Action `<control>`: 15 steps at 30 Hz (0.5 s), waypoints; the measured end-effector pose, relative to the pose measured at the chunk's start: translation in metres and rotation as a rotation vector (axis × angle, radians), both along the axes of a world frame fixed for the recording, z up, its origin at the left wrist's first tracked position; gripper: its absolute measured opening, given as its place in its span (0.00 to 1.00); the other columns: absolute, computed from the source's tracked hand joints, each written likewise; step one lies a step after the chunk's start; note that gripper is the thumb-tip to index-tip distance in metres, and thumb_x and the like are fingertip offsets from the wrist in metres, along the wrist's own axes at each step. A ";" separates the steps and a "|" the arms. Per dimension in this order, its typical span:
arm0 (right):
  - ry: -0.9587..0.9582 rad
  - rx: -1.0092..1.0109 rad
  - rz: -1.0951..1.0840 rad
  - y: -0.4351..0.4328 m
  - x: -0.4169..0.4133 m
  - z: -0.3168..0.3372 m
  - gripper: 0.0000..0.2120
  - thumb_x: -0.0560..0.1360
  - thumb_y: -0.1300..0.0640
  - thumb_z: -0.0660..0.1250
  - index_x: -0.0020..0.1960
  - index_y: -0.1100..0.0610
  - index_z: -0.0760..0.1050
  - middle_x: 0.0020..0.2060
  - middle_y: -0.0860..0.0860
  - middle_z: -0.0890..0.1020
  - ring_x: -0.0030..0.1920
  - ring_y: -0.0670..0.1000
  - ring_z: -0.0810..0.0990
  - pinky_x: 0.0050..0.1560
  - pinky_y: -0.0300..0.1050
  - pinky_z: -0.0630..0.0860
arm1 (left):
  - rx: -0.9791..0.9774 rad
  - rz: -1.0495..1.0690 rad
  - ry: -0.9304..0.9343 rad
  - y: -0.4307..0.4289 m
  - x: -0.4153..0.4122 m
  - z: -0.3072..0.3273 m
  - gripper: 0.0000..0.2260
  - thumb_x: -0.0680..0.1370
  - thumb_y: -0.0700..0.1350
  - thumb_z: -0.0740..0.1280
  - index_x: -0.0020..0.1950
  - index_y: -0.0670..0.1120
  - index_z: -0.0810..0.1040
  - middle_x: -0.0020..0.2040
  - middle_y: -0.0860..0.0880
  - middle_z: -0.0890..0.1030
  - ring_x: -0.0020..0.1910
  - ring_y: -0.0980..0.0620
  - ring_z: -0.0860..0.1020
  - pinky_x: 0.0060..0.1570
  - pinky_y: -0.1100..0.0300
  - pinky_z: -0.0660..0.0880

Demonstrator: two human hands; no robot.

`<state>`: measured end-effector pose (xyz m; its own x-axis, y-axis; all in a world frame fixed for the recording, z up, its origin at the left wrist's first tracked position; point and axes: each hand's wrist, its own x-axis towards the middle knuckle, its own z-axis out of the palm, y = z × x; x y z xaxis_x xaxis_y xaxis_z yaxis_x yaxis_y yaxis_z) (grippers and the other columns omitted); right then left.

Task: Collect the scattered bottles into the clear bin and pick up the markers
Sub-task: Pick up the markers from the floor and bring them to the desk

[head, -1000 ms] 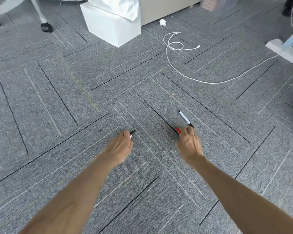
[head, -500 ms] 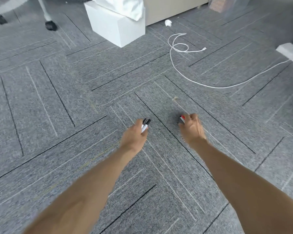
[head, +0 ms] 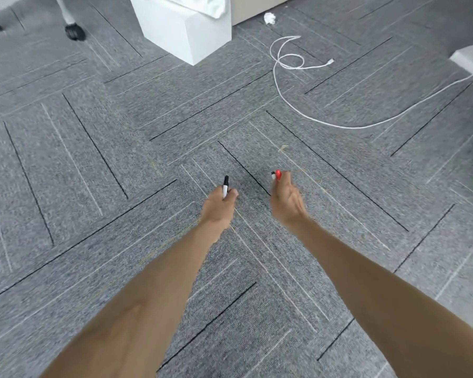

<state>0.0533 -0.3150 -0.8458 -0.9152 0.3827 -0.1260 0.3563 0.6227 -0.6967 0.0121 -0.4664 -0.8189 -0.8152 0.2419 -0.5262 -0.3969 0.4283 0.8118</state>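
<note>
Over carpet [head: 93, 165], L hand [head: 217, 207] now nearer R hand [head: 286, 200], marker [head: 225, 186] upright

Was lit brightly and evenly by soft, diffuse light. Threw only a faint, blurred dark patch on the carpet floor [head: 120, 159], between and just ahead of the left hand [head: 219, 205] and the right hand [head: 286, 203]. Washed the top of the white box [head: 186, 31] almost to flat white, with little detail left. Smeared the carpet weave toward the left edge and the far corners, and softened the outlines of both hands and of the black marker [head: 225, 185] and red marker [head: 277, 174] gripped in them. Bent the straight carpet lines outward near the borders, wide-lens fashion. Kept the white cable [head: 284, 85] fairly crisp.
</note>
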 end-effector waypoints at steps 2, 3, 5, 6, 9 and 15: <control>0.018 -0.135 -0.043 -0.011 0.005 0.027 0.08 0.85 0.58 0.45 0.52 0.58 0.60 0.32 0.49 0.66 0.28 0.47 0.61 0.29 0.39 0.62 | 0.018 0.008 -0.043 0.002 0.008 0.022 0.09 0.82 0.49 0.61 0.53 0.43 0.74 0.32 0.51 0.69 0.25 0.57 0.64 0.20 0.67 0.61; 0.022 -0.181 -0.045 -0.016 0.007 0.041 0.08 0.85 0.57 0.45 0.52 0.58 0.60 0.31 0.49 0.66 0.27 0.47 0.61 0.28 0.39 0.61 | 0.023 0.018 -0.058 0.002 0.011 0.034 0.10 0.82 0.50 0.60 0.49 0.44 0.74 0.31 0.52 0.69 0.25 0.57 0.63 0.21 0.67 0.61; 0.023 -0.236 -0.037 -0.024 0.013 0.072 0.09 0.85 0.55 0.49 0.50 0.59 0.61 0.30 0.48 0.65 0.26 0.46 0.61 0.27 0.38 0.62 | 0.029 0.035 -0.072 0.002 0.018 0.064 0.14 0.81 0.55 0.60 0.43 0.46 0.72 0.30 0.52 0.68 0.25 0.57 0.63 0.23 0.66 0.60; 0.024 -0.259 -0.043 -0.026 0.015 0.088 0.10 0.84 0.54 0.51 0.50 0.60 0.63 0.30 0.47 0.65 0.26 0.46 0.61 0.26 0.37 0.62 | 0.033 0.039 -0.074 0.002 0.020 0.080 0.16 0.81 0.57 0.59 0.41 0.47 0.71 0.29 0.53 0.67 0.25 0.57 0.62 0.23 0.66 0.59; 0.031 -0.265 -0.100 -0.031 0.021 0.137 0.12 0.83 0.53 0.56 0.46 0.60 0.67 0.27 0.46 0.68 0.22 0.44 0.62 0.21 0.34 0.63 | 0.060 0.076 -0.100 -0.001 0.024 0.134 0.20 0.80 0.61 0.57 0.35 0.48 0.65 0.28 0.53 0.64 0.24 0.56 0.60 0.19 0.66 0.57; 0.079 -0.320 -0.190 -0.045 0.033 0.248 0.18 0.83 0.58 0.55 0.36 0.61 0.68 0.22 0.47 0.66 0.17 0.43 0.59 0.18 0.35 0.55 | 0.100 0.077 -0.134 -0.012 0.031 0.251 0.17 0.83 0.56 0.52 0.41 0.47 0.65 0.29 0.53 0.65 0.24 0.55 0.60 0.23 0.62 0.58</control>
